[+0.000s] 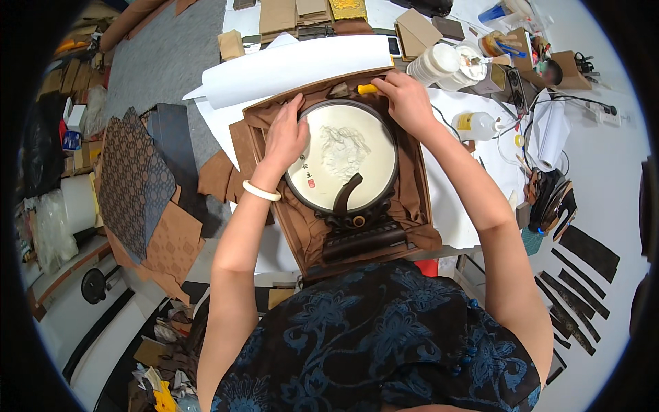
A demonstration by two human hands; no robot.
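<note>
An open shallow box (427, 199) lined with crumpled brown cloth (410, 172) lies before me. In it rests a round cream plaque (357, 141) with a dark rim, a raised pale relief, small dark characters and a red seal mark. A dark curved piece (348, 194) crosses its lower part, above a dark carved stand (364, 242). My left hand (285, 137) lies at the plaque's upper left, fingers stretched onto the cloth by the box wall. At the upper right corner my right hand (406, 99) pinches a short yellow handle (368, 88); a greyish piece (340, 89) lies beside it.
A white paper roll (302, 69) lies behind the box. White tubs (439, 63), a plastic bottle (475, 126) and cables stand at right. Patterned sheets (134, 185) and brown leather-like pieces (165, 247) overlap at left. Cardboard pieces (278, 17) lie at the far edge.
</note>
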